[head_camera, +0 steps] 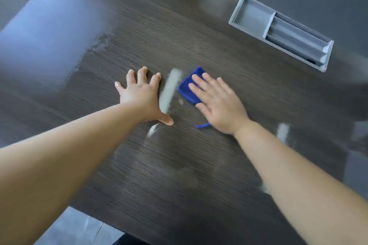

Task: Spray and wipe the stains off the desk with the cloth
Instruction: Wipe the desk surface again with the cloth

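The right hand (219, 105) lies flat with straight fingers, pressing a blue cloth (188, 87) onto the desk (139, 36) near its middle. The left hand (140, 95) rests flat just beside it, fingers spread and holding nothing. A long white streak (169, 91) lies between the hands, touching the cloth's left edge. A small smear (153, 130) sits by the left thumb, and another mark (282, 130) lies toward the right edge. A grey tray (253, 18) is sunk in near the far right corner.
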Demonstrator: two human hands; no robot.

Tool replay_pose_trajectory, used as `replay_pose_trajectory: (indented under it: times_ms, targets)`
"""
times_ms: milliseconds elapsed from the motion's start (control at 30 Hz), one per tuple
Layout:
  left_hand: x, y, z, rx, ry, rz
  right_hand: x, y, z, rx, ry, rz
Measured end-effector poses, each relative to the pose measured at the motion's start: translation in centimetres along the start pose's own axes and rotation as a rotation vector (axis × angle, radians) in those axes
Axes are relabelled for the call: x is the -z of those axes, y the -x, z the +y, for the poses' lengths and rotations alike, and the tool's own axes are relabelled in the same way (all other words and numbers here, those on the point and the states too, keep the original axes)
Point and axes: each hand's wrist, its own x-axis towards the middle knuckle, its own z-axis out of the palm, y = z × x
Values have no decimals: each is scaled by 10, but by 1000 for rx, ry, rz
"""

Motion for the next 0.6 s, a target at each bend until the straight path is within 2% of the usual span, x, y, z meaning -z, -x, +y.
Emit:
replay_pose_trajectory:
  times_ms: [33,67,167,200,233,267,300,400,467,500,533,600]
  targets:
    - [1,0,0,-2,4,-6,3,4,22,-29,24,8]
    - [0,0,0,-3,8,-8,6,4,41,-134,33,10]
    - [2,0,0,1,-2,-10,10,-31,52,-740,24,63]
    - [2,0,1,1,-4,-15,11,-48,41,-898,5,79]
    - [1,0,1,2,-3,-17,11,-63,25,-958,-22,82]
    - [1,0,1,5,-4,-12,9,-75,9,-909,-38,76]
    - [2,0,2,7,-5,-10,4,-80,-6,-776,-30,67]
    - [2,0,2,15,1,-6,-3,-57,-24,-186,-7,6]
    - [2,0,2,14,7,1,2,-41,7,83,10,-39]
    - [2,0,1,14,8,3,4,-39,28,103,29,-30]
    - [2,1,1,12,8,3,7,-40,46,42,37,-12]
    - [2,2,0,12,11,9,12,-52,65,-272,20,10]
